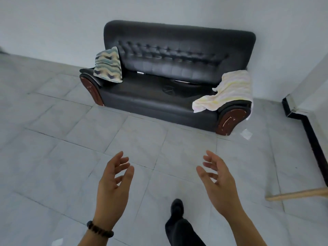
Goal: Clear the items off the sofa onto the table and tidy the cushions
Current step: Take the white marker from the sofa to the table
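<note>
A black leather sofa [159, 93] stands against the white wall. A wavy-patterned cushion [108, 65] leans upright in its left corner, against the armrest. A pale striped towel [229, 91] is draped over the right armrest and hangs onto the seat. A small dark object [167, 89] lies on the seat cushion; I cannot tell what it is. My left hand [114, 185] and my right hand [219, 181] are raised in front of me over the floor, well short of the sofa, fingers relaxed, holding nothing.
Grey tiled floor [71, 157] lies between me and the sofa. A light wooden edge [298, 194] juts in at the right. A white scrap [246, 134] lies by the right sofa foot. My dark shoe [177, 207] steps forward. A black skirting board [310, 137] runs along the right wall.
</note>
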The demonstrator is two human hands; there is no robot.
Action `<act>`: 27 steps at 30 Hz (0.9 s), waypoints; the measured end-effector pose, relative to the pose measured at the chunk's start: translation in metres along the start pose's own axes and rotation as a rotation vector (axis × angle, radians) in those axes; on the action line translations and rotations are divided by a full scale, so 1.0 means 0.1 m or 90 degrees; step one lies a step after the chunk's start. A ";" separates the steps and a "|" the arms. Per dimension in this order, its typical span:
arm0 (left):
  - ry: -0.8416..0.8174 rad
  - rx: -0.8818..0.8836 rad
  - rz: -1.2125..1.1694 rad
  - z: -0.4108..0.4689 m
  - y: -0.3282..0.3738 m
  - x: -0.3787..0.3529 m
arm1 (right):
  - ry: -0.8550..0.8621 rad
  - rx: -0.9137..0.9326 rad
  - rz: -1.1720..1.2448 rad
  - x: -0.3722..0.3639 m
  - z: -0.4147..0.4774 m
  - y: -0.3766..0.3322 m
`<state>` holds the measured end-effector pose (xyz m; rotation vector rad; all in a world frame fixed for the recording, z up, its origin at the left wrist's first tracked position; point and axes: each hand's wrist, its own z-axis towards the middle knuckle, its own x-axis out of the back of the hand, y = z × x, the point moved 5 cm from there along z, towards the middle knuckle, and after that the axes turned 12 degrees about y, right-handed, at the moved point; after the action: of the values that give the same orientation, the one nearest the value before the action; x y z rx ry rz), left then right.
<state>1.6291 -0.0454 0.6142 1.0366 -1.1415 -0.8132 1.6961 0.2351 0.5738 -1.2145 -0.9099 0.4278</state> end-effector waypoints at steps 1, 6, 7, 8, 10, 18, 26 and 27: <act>-0.009 0.003 0.009 0.19 -0.05 -0.07 | -0.003 -0.008 0.006 -0.18 0.15 0.03; 0.004 -0.001 0.052 1.48 -0.20 -0.47 | -0.037 -0.012 0.003 -1.20 1.19 0.06; 0.011 0.000 0.058 1.78 -0.18 -0.54 | -0.046 -0.009 0.004 -1.38 1.45 0.02; 0.017 0.000 0.063 2.08 -0.15 -0.61 | -0.052 -0.006 0.005 -1.56 1.72 -0.05; 0.027 0.000 0.065 2.68 0.00 -0.70 | -0.059 0.000 0.006 -1.88 2.26 -0.28; 0.118 0.014 0.042 4.53 0.25 -0.85 | -0.161 0.040 -0.013 -3.24 3.98 -1.12; 0.110 0.073 0.032 6.47 -0.34 -1.42 | -0.173 -0.007 -0.036 -4.66 5.44 -1.04; 0.106 0.071 0.033 6.78 -0.35 -1.50 | -0.164 -0.008 -0.038 -4.82 5.67 -1.10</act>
<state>0.9350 -0.0742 0.5902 1.1406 -1.0764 -0.6162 0.9453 0.2002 0.5378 -1.1574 -1.1675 0.5396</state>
